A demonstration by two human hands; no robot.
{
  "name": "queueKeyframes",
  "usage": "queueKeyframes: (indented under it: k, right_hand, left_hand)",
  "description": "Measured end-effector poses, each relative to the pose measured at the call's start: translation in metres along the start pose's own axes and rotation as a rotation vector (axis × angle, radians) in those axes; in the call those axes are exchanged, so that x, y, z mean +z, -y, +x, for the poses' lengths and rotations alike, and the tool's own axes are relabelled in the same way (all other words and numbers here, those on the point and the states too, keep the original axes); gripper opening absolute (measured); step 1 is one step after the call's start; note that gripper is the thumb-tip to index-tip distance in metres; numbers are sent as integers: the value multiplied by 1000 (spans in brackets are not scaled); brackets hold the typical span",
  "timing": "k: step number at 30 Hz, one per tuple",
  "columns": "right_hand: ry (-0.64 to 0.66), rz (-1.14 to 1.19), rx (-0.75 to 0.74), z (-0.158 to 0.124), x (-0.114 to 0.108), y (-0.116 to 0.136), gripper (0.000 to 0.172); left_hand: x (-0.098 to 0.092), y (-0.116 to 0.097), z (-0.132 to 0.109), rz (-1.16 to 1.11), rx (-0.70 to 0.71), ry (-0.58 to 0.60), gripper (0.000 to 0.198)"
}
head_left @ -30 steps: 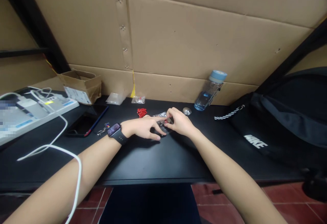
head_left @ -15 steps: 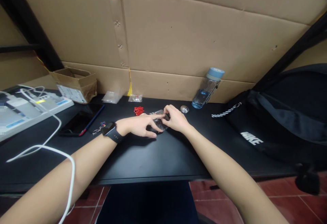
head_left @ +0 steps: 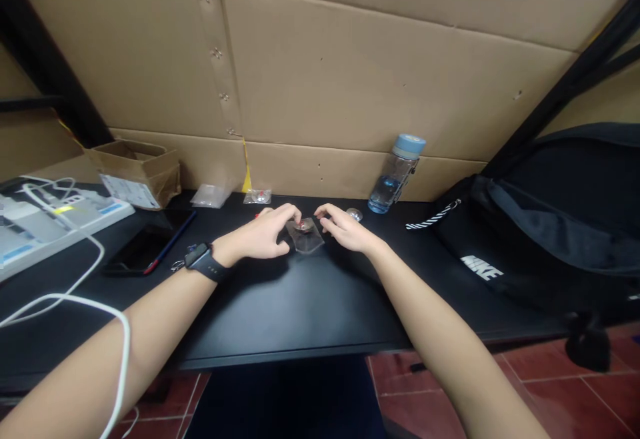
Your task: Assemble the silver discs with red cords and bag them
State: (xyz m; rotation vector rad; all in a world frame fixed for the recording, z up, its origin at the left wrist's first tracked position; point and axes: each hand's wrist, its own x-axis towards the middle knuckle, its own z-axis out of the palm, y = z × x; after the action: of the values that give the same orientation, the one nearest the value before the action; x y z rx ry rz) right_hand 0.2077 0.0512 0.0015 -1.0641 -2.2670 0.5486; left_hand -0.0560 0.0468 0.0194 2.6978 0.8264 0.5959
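Note:
A small clear plastic bag (head_left: 309, 245) lies on the black table between my hands, with a round shiny disc with a red bit (head_left: 303, 225) in it. My left hand (head_left: 263, 232), wearing a black watch (head_left: 204, 260), is at the bag's left side. Its fingers are bent and its thumb is apart; whether the fingertips touch the bag I cannot tell. To the right, my right hand (head_left: 345, 229) hovers with thumb and fingers apart, holding nothing. Behind it sits a clear round disc (head_left: 355, 214), partly covered. Red pieces (head_left: 261, 213) are mostly hidden by my left hand.
Along the back stand a cardboard box (head_left: 143, 172), clear plastic bags (head_left: 213, 194), another bagged disc (head_left: 259, 196) and a blue-lidded bottle (head_left: 395, 175). At left are a phone (head_left: 150, 242), a power strip (head_left: 65, 225) and a white cable (head_left: 125, 345). A black backpack (head_left: 525, 239) fills the right.
My right hand has let go of the bag and drawn away to the right. My left hand's fingers have lifted and bent, leaving the bag in view. The camera view has shifted slightly.

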Motion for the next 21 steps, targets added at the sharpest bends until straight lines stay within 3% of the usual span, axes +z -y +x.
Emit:
queueKeyframes:
  k: [4, 7, 11, 13, 17, 21]
  right_hand:
    - [25, -98, -65, -2, -4, -2, 38]
    - [38, -98, -79, 0, 1, 0, 29]
    - [32, -92, -96, 2, 4, 1, 5]
    - [30, -84, -101, 3, 3, 0, 5]
    - [26, -72, -32, 5, 0, -7, 12]
    - [8, -49, 129, 8, 0, -10, 18]
  left_hand:
    - [13, 3, 2, 198, -82, -35, 34]
    - [19, 6, 4, 232, -105, -49, 20]
    - [21, 12, 4, 217, -127, -77, 18]
    - [21, 15, 4, 210, -151, -83, 20]
    - [19, 18, 5, 146, -261, -74, 26]
    - [21, 17, 8, 22, -356, -64, 30]
